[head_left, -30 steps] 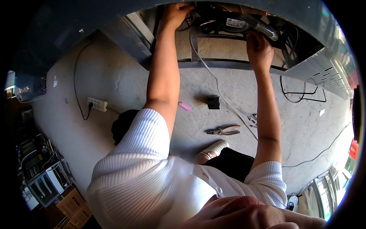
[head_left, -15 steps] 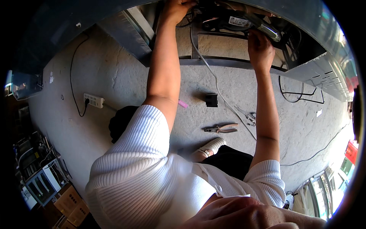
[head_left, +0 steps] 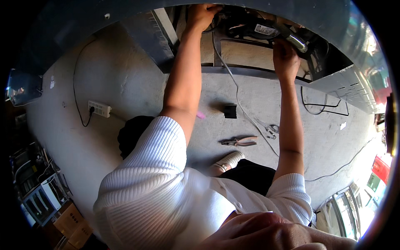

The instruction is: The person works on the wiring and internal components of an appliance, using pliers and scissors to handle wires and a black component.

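My left hand (head_left: pixel 203 16) reaches up into the opening of a dark metal cabinet (head_left: pixel 100 21), fingers curled beside black wiring; what they grip is hidden. My right hand (head_left: pixel 286 61) is closed just below a shiny metal cylinder (head_left: pixel 293 38), its fingertips against parts I cannot make out. Between my hands is a black component (head_left: pixel 250 29) with a white label. A grey cable (head_left: pixel 233 79) hangs from the opening to the floor.
On the concrete floor (head_left: pixel 341 154) lie pliers (head_left: pixel 237 141), scissors (head_left: pixel 268 129), a black block (head_left: pixel 230 111), a pink object (head_left: pixel 200 115), bent black rods (head_left: pixel 333 106) and a power strip (head_left: pixel 98 108) with a plug. Cardboard boxes (head_left: pixel 71 223) and equipment (head_left: pixel 35 196) stand at lower left.
My left hand has shifted rightward among the wiring, still curled. My right hand stays closed below the cylinder. The whole view has tilted slightly.
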`<state>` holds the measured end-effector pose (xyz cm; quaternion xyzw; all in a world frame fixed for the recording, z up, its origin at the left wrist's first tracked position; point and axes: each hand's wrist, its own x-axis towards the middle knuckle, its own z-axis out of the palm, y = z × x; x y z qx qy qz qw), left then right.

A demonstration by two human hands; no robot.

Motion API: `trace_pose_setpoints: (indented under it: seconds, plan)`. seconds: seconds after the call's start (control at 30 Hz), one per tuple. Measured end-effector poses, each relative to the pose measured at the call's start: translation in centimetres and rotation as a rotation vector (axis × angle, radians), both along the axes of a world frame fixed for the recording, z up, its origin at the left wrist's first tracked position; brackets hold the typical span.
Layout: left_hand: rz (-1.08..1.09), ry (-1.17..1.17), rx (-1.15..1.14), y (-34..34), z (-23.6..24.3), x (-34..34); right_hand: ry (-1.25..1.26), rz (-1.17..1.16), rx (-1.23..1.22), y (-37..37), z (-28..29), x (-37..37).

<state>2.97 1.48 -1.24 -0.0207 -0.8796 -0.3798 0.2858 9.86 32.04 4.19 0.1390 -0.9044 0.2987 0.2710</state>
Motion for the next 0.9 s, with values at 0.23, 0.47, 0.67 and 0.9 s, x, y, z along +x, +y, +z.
trace_pose_setpoints:
  seconds: [0.23, 0.47, 0.67, 0.9]
  plan:
    - [0.293, 0.225, -0.095, 2.7, 0.5, 1.0, 0.031, 0.027, 0.037, 0.8, -1.2, -1.0]
    - [0.443, 0.389, 0.268, 7.6, 3.1, 5.1, -0.065, -0.006, 0.049, 0.5, -0.4, -0.3]
    - [0.388, -0.251, 1.361, 7.3, 1.5, 3.6, -0.122, -0.051, 0.087, 0.4, -0.3, -0.2]
    - [0.218, -0.310, 1.482, 6.1, 1.7, 2.2, -0.117, -0.030, 0.048, 0.3, -0.1, -0.1]
